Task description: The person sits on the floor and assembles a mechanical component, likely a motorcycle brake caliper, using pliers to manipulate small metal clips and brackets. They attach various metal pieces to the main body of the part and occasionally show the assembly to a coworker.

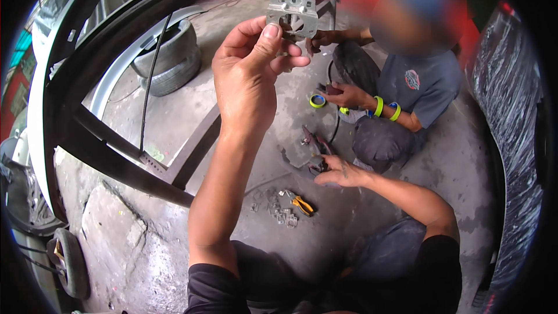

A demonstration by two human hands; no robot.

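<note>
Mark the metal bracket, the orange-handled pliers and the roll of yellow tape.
metal bracket point(292, 7): head view, middle of its perforated plate.
orange-handled pliers point(302, 204): head view, on the orange grips.
roll of yellow tape point(317, 101): head view, on its yellow ring.

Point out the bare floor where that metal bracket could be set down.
Bare concrete lies left of the left hand, between the stacked tyres and the dark frame bar. Another bare patch is at the right, between the seated person's knee and the plastic-wrapped panel. It is crowded around the right hand: pliers, small metal pieces, tape roll.
</note>
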